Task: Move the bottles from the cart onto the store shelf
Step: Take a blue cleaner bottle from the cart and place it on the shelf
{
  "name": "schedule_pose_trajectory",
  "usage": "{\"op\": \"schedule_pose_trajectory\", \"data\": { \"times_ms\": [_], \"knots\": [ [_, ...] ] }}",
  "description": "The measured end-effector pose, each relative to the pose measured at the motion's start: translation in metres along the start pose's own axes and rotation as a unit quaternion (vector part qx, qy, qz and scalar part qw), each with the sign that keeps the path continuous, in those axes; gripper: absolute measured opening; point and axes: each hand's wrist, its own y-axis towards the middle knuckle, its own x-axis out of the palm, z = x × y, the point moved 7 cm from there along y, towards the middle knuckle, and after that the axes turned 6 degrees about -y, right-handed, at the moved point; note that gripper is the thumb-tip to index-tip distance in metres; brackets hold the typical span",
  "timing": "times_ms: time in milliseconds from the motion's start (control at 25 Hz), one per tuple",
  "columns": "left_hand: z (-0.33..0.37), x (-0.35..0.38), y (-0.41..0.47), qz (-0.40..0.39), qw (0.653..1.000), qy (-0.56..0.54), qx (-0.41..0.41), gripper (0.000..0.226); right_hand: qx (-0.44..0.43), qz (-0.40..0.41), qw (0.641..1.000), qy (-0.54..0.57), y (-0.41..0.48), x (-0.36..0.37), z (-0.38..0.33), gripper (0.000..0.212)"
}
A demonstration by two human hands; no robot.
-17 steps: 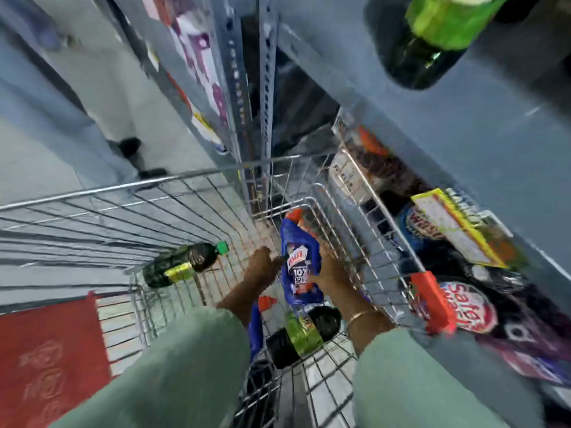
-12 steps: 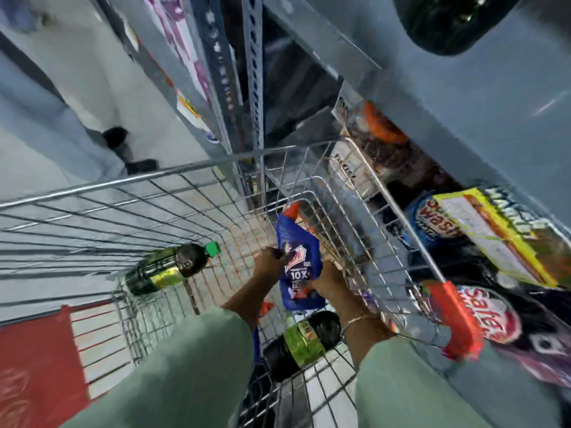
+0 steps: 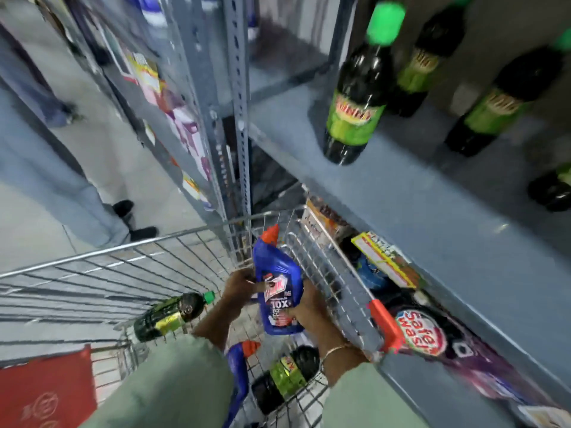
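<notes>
Currently both hands, left hand (image 3: pixel 239 284) and right hand (image 3: pixel 306 307), clasp the blue cleaner bottle (image 3: pixel 278 291) above the cart (image 3: pixel 327 273); it may snag the cart's right rim.

Bottles (image 3: pixel 168 315) in cart (image 3: pixel 102 251), shelf (image 3: pixel 401 193) right

At ten o'clock from my viewpoint I note another person's legs (image 3: pixel 92 208) in pale trousers and dark shoes, standing on the light tiled floor (image 3: pixel 27 223). A red panel (image 3: pixel 46 393) with a faint emblem sits at seven o'clock. At four o'clock, on the level under the grey ledge, I record packaged goods: a yellow-edged packet (image 3: pixel 386 261) and, nearer to me, a dark pack with a round red-and-white label (image 3: pixel 423 332). Blurred paper signs (image 3: pixel 182 125) hang along the aisle at eleven o'clock; their print is unreadable.
</notes>
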Motion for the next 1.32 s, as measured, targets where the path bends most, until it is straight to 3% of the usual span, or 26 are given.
{"op": "schedule_pose_trajectory", "data": {
  "times_ms": [320,560,760,960,1120,1240,1320],
  "knots": [
    [0.2,0.006,-0.136,-0.017,0.973,0.03,0.229,0.02,-0.161,0.141,0.976,0.036,-0.128,-0.148,-0.122,0.063],
    [0.282,0.108,-0.212,-0.108,0.946,0.022,0.305,0.024,-0.177,0.26,0.948,0.056,-0.205,-0.266,-0.105,0.067],
    [0.285,0.244,-0.24,-0.169,0.925,0.082,0.332,0.025,-0.101,0.347,0.928,0.091,-0.25,-0.348,-0.006,0.059],
    [0.243,0.36,-0.258,-0.211,0.896,0.147,0.362,0.032,-0.008,0.401,0.903,0.154,-0.269,-0.379,0.108,0.064],
    [0.222,0.407,-0.258,-0.189,0.874,0.204,0.398,0.04,0.016,0.425,0.881,0.205,-0.278,-0.384,0.155,0.058],
    [0.221,0.418,-0.258,-0.173,0.875,0.212,0.4,0.025,0.011,0.421,0.879,0.225,-0.274,-0.391,0.163,0.061],
    [0.222,0.419,-0.258,-0.176,0.877,0.208,0.396,0.034,0.007,0.418,0.879,0.229,-0.269,-0.392,0.163,0.061]
  ]
}}
